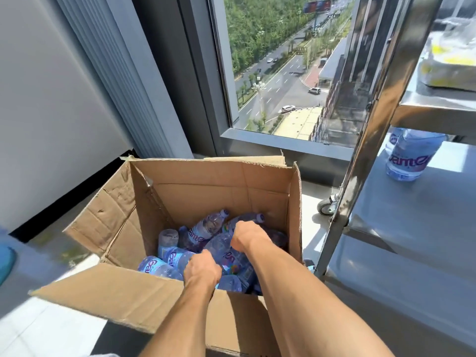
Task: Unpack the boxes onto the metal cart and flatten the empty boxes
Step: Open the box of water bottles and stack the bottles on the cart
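Both hands reach down into the open box, the left hand and right hand each curled around a water bottle to lift it over to the metal cart on their right.
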`<state>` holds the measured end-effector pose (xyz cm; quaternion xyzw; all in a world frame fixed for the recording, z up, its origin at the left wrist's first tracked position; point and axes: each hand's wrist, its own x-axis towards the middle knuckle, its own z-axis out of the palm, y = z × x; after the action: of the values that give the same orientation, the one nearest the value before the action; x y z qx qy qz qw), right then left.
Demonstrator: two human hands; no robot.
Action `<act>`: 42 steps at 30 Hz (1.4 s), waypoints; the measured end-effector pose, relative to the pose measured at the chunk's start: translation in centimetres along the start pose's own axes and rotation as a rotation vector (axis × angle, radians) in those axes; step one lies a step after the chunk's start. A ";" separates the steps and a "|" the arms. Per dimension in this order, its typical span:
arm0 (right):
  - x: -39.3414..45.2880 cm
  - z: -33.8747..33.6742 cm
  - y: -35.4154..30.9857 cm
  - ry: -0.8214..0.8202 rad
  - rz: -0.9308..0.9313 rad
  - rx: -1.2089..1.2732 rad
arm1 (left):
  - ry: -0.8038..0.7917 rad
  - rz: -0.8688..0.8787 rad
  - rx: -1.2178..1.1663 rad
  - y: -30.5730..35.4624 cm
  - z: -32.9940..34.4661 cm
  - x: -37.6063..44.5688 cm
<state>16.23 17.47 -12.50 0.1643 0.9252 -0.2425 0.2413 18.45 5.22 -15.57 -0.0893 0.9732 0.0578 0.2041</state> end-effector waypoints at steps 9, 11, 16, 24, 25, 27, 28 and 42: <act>2.9 9.5 -1.1 -0.238 -0.145 -0.175 | 0.107 -0.234 -0.447 -2.9 -0.6 6.1; 3.5 10.7 -1.4 -0.296 -0.158 -0.171 | 0.072 -0.277 -0.462 -3.3 -0.2 7.6; 4.2 11.3 -1.8 -0.348 -0.116 -0.224 | 0.039 -0.256 -0.456 -2.9 0.4 7.9; 1.6 5.1 -2.4 -0.394 0.007 0.207 | 0.150 -0.181 -0.550 0.0 -4.7 6.4; 1.0 4.2 -2.2 -0.369 0.002 0.413 | 0.163 -0.179 -0.568 0.3 -5.6 5.8; -0.7 2.1 -1.6 -0.331 0.055 0.752 | 0.177 -0.177 -0.597 1.1 -7.6 4.4; -1.5 0.9 -1.2 -0.357 0.082 0.868 | 0.186 -0.185 -0.608 1.3 -8.4 3.7; -13.9 -11.4 2.1 -0.109 -0.179 1.246 | -0.148 0.143 -1.635 5.2 -16.4 -8.9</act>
<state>24.47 22.61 2.84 0.1833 0.6068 -0.7631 0.1259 19.09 9.22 3.43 -0.1433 0.6113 0.7666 0.1343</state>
